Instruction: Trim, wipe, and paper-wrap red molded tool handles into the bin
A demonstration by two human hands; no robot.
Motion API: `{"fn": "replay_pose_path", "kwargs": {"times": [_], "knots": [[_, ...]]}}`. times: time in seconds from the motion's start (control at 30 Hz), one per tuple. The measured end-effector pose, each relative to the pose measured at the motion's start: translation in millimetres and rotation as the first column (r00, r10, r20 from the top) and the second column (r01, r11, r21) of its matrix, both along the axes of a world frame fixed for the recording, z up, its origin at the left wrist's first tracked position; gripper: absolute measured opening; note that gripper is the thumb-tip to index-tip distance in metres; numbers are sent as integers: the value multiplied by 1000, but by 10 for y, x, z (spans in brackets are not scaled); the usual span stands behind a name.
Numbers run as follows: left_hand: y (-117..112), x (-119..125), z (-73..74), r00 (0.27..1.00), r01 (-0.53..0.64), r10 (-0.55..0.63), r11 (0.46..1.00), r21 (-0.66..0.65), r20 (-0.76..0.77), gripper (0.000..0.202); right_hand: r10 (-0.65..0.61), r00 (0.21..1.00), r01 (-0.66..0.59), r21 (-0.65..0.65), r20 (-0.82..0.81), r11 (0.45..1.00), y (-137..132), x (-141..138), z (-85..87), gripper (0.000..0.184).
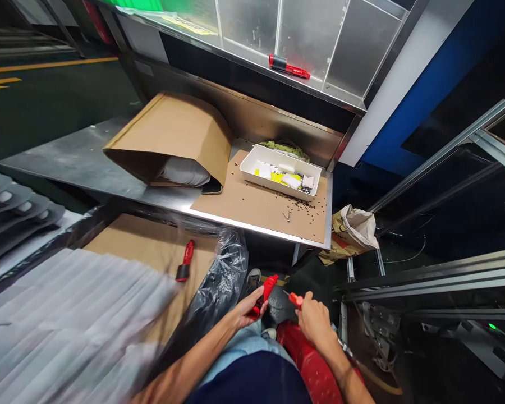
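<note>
- Factory workstation: the steel bench (88, 160) ahead carries a cardboard sheet (252, 210), probably there to keep small parts from sliding.
- White tray (248, 171) sits at the back, with dark screws (307, 209) scattered nearby, all within reach.
- Our left hand (248, 308) is clamped around a red plastic part (266, 292), held above our lap.
- Our right hand (313, 318) pinches an orange-red pin-tipped piece (295, 299) close by, not touching the part.

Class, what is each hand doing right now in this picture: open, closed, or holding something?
Left hand: closed, holding a red plastic handle.
Right hand: closed, holding a small red-handled screwdriver.
</note>
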State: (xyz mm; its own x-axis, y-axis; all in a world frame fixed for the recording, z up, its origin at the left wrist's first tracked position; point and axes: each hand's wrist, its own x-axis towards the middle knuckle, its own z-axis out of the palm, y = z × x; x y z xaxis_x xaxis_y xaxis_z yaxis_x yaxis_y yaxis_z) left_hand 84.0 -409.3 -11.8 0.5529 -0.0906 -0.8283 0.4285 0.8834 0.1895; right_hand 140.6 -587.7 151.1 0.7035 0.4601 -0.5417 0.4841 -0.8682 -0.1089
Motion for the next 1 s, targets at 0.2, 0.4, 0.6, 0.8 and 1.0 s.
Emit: {"fn": "replay_pose_path", "kwargs": {"times": [0.2, 0.4, 0.6, 0.8, 1.0], "knots": [[22, -95, 166, 981, 116, -153, 953, 279, 116, 69, 5, 1000, -5, -3, -16, 1000, 100, 162, -29, 30], [68, -156, 327, 952, 202, -278, 886, 418, 128, 80, -7, 1000, 7, 6, -9, 1000, 104, 305, -24, 32], [127, -204, 504, 949, 209, -282, 900, 383, 143, 77, -11, 1000, 11, 25, -30, 1000, 7, 339, -102, 29], [172, -176, 613, 962, 175, -229, 934, 311, 148, 64, -42, 999, 45, 113, -26, 993, -177, 446, -315, 25], [262, -300, 1025, 947, 133, -203, 953, 273, 247, 56, -205, 979, 193, 310, 3, 931, -414, 984, -749, 18]]}}
